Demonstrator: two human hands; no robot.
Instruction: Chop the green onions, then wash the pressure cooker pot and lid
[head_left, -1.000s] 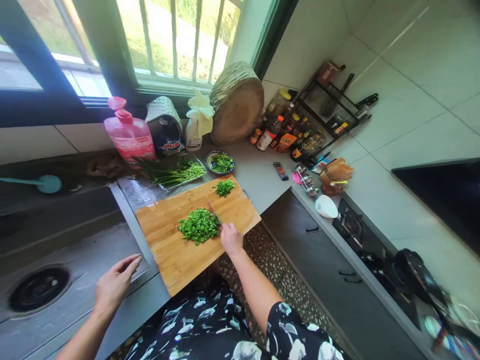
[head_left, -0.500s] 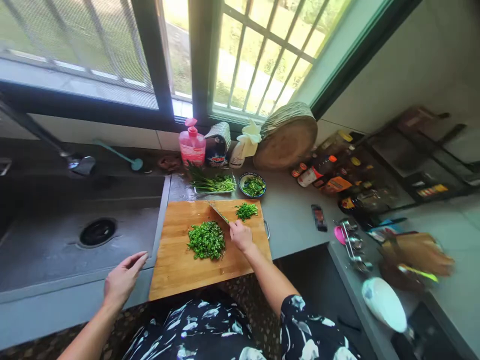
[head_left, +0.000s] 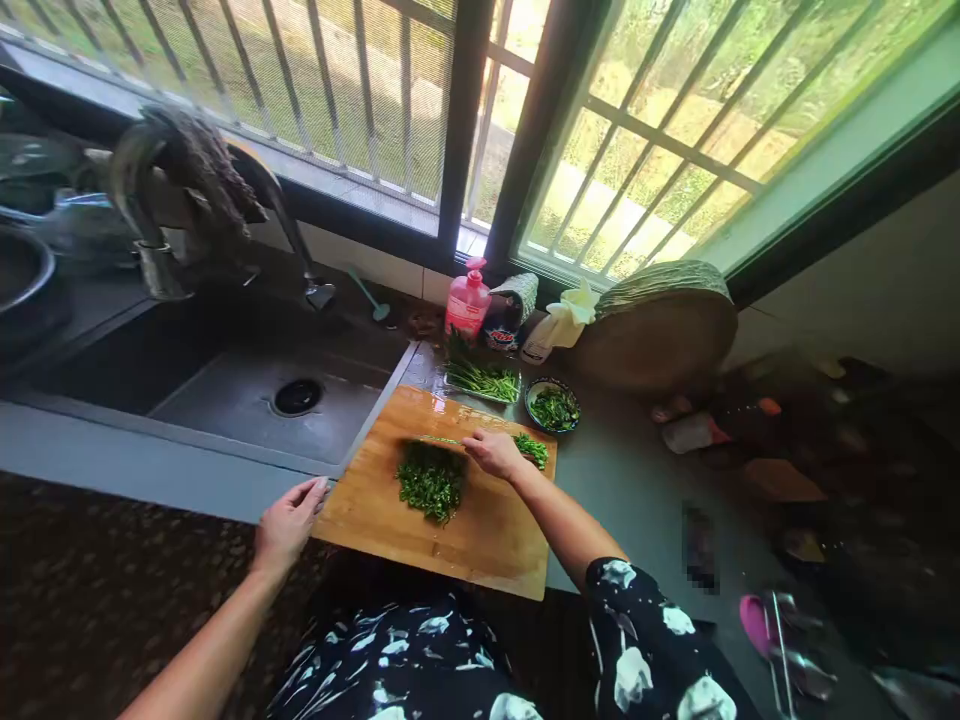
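Your right hand point(head_left: 491, 452) has swung the knife point(head_left: 439, 441) flat across the top of the chopped greens point(head_left: 430, 482), fingers wrapped around its handle; left hand point(head_left: 289, 522), loosely spread, now touches the cutting board point(head_left: 480, 535) at 9 o'clock; looks like scraping, not chopping.

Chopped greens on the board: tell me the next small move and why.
Probably bring the knife down through the chopped greens again. The right hand holds it at the pile's far edge, a smaller heap lies apart, and the left hand rests at the cutting board corner, steadying it.
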